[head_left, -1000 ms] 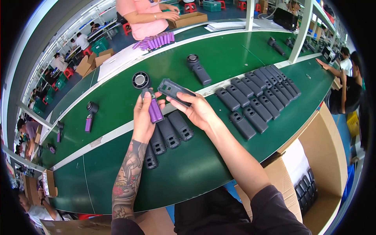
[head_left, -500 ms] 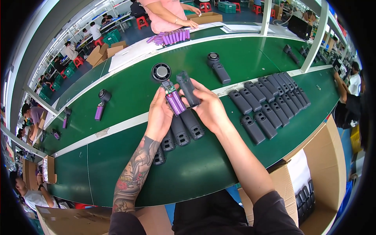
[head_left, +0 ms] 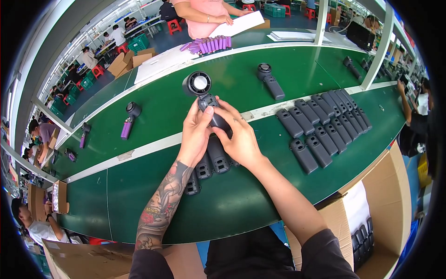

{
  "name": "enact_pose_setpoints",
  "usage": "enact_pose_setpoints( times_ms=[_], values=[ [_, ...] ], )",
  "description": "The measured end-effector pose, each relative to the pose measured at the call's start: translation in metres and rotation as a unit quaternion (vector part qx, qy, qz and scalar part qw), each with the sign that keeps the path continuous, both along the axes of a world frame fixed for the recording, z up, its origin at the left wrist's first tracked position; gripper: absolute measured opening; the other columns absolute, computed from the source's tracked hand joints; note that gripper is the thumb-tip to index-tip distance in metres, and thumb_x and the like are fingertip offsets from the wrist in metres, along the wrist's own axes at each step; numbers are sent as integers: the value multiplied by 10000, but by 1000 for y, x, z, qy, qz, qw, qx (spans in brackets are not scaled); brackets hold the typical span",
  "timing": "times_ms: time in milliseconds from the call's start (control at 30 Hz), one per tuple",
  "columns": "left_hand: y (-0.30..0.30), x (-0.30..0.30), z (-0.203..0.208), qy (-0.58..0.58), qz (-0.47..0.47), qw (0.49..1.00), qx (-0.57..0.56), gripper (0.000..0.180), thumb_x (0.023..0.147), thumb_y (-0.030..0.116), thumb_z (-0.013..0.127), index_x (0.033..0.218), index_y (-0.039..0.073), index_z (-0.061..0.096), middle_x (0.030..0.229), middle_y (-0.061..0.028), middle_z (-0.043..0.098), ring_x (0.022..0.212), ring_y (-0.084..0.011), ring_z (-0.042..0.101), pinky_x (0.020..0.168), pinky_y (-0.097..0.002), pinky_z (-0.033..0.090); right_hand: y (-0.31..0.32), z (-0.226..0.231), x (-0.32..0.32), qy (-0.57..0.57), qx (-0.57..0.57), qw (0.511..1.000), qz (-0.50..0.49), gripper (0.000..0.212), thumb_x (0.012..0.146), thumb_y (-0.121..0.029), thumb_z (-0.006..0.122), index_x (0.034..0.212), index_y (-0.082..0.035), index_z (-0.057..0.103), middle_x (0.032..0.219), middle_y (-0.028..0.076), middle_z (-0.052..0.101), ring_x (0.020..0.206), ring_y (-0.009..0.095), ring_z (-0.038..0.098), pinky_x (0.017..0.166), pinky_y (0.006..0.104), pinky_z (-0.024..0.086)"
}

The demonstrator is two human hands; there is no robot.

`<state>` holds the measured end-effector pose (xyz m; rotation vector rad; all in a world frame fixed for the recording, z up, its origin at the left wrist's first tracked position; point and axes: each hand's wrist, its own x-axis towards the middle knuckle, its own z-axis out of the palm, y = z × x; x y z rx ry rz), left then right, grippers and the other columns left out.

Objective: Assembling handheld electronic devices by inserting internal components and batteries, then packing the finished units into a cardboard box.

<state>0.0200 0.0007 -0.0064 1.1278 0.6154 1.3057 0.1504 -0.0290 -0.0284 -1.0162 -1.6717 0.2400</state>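
A dark handheld fan [head_left: 199,83] with a round head is held up between both hands over the bench. My left hand [head_left: 195,132] is closed round the left side of its handle, thumb on the front. From the other side my right hand [head_left: 239,137] grips the same handle, its thumb and fingers on the dark shell [head_left: 220,122]. The shell covers the purple battery cells, which no longer show. Below the hands, several black handle shells [head_left: 218,157] lie side by side on the green bench [head_left: 139,197], partly hidden by the hands.
Rows of black shells [head_left: 306,158] lie to the right. Beyond the white strip are a fan with bare purple cells [head_left: 127,128] and a cased fan [head_left: 273,88]. A person in pink holds a white sheet [head_left: 239,23] beside piled purple cells [head_left: 211,45]. An open carton [head_left: 385,186] stands at the lower right.
The shell, held apart in my right hand before, now sits over the fan's purple cells. Both hands have closed together on the handle. Across the bench, the person in pink has lifted a white sheet.
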Motion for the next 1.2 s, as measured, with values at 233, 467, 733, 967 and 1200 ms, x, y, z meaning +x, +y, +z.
enact_pose_setpoints(
  times_ms=[233,467,733,967,1200],
  values=[
    [-4,1,2,40,7,999,28,402,1039,124,542,1423,32,466,1332,-114,607,1158,-165,603,1000,-324,492,-4,4,-3,8,-12,1000,-8,561,788,12,663,1328,-69,535,1443,144,536,1249,339,572,993,404,509],
    [-2,-2,4,34,2,999,27,396,1037,139,550,1409,32,472,1319,-132,611,1162,-180,605,1007,-328,488,-4,7,-8,22,-2,1000,-14,579,809,12,652,1367,-47,506,1439,154,535,1242,322,581,1007,385,496],
    [8,-11,-5,152,3,986,75,431,1010,95,572,1411,6,440,1212,-154,634,1078,-211,633,927,-331,520,3,-2,-2,203,-145,963,104,639,839,42,612,1452,-74,472,1405,145,578,1144,291,634,945,363,516],
    [0,-5,-7,211,15,967,143,392,989,90,610,1337,-16,464,1222,-145,623,1056,-192,619,953,-323,496,-7,9,1,131,-165,974,78,663,839,50,605,1470,-99,467,1254,150,670,1001,291,678,860,372,536],
    [1,-7,-5,247,22,959,139,321,987,117,622,1259,-8,506,1141,-125,639,990,-174,622,923,-301,493,6,-8,-1,126,-105,983,77,593,867,6,621,1441,-52,482,1129,140,716,837,286,700,716,349,550]
  ],
)
